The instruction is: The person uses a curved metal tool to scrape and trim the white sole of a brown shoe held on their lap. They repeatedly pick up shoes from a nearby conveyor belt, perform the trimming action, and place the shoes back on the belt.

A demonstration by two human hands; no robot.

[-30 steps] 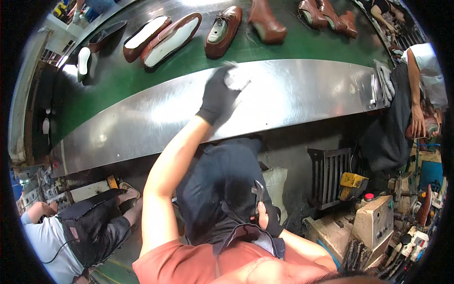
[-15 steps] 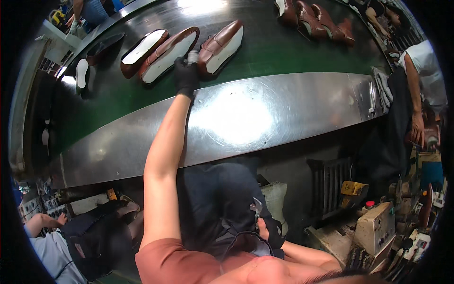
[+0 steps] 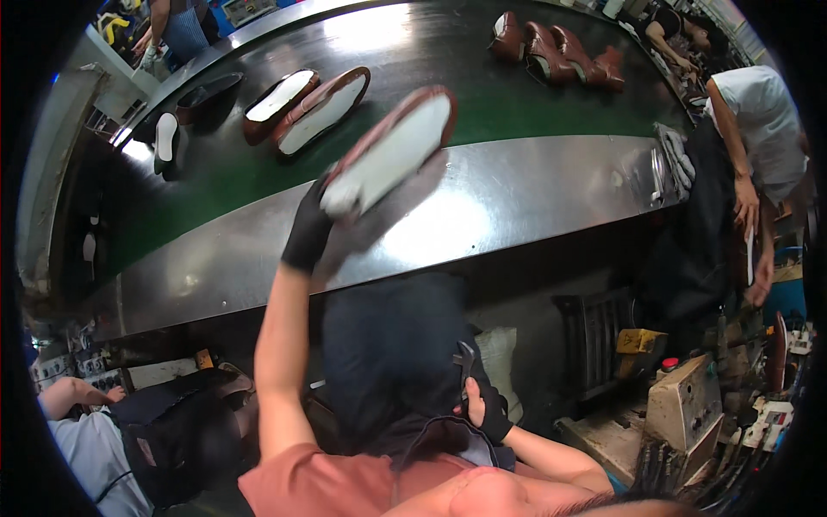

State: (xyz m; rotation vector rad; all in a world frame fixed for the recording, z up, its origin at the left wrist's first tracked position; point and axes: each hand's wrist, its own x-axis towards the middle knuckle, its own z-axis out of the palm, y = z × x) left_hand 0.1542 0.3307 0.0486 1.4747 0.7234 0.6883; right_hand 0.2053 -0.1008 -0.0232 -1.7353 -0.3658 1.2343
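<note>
My left hand point(image 3: 308, 231), in a black glove, grips a brown leather shoe point(image 3: 392, 159) by its heel end. The shoe is lifted above the steel ledge point(image 3: 551, 194), with its white underside turned toward me and its toe pointing to the upper right. Low over my lap, my right hand point(image 3: 484, 412), in a black glove with bare fingertips, is closed around metal pincers point(image 3: 465, 358) whose jaws point up. Just left of the held shoe, two brown shoes lie on the green belt, the nearer a brown shoe with a pale sole point(image 3: 323, 121).
Farther left on the belt point(image 3: 250, 168) are a dark shoe point(image 3: 209, 93) and a white-soled piece point(image 3: 166, 138). Several brown shoes point(image 3: 551, 56) stand at the far right. A co-worker point(image 3: 758, 129) works at right, another person sits at lower left. A machine box with a red button point(image 3: 669, 364) stands lower right.
My left hand has taken the brown shoe off the belt and drawn it toward me, over the steel ledge. My right hand has raised the pincers slightly.
</note>
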